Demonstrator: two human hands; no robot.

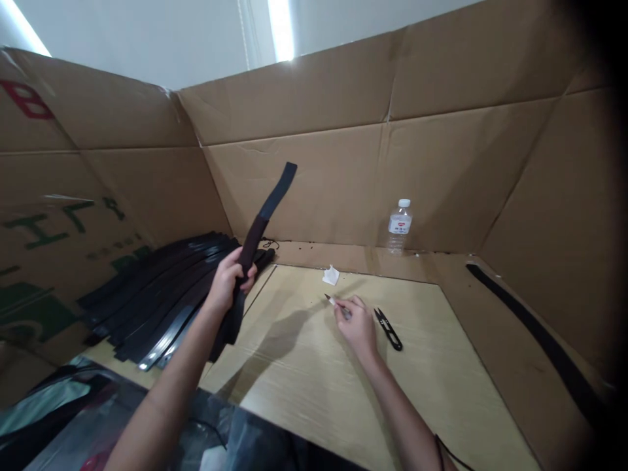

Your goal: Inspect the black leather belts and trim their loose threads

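My left hand (230, 278) is closed round a dark strap (267, 209), held up over the table so its end points up and to the right. A stack of similar black straps (161, 291) lies just left of that hand. Resting on the wooden tabletop (314, 366), my right hand (357, 324) pinches a small pointed tool (332, 301) whose tip sticks out to the left. Black thread snips (388, 328) lie just right of my right hand.
Cardboard walls (343, 176) enclose the table on three sides. A plastic water bottle (400, 226) stands at the back. A crumpled white scrap (331, 275) lies near the back edge. One long black strap (540, 340) runs along the right side. Plastic bags (59, 405) sit at the lower left.
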